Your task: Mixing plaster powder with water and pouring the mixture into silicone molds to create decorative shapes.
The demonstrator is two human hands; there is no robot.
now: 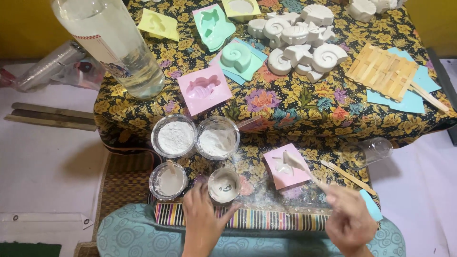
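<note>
Four small clear plastic cups are grouped at the near edge of the flowered cloth [285, 102], within easy reach: two wide ones filled with white powder [175, 136] [217, 138] behind, one with pale slurry and a wooden stick [168, 180] at front left, and a smaller cup smeared with wet white plaster [223, 185] at front centre. The smaller cup is steadied by the left hand [202, 220], whose fingers are loosely spread against its near side, apparently so that it does not slide. A pink square mould [287, 166] is set just to the right of that cup, flat on the cloth, so that its hollow faces up. The right hand [350, 220] is blurred; it seems curled around a thin stick whose white tip [291, 159] rests over the mould, though the grip cannot be told exactly. Finished white shell casts [300, 40] and other pastel moulds [204, 89] are kept farther back, and a clear bottle [114, 43] stands at the left.
</note>
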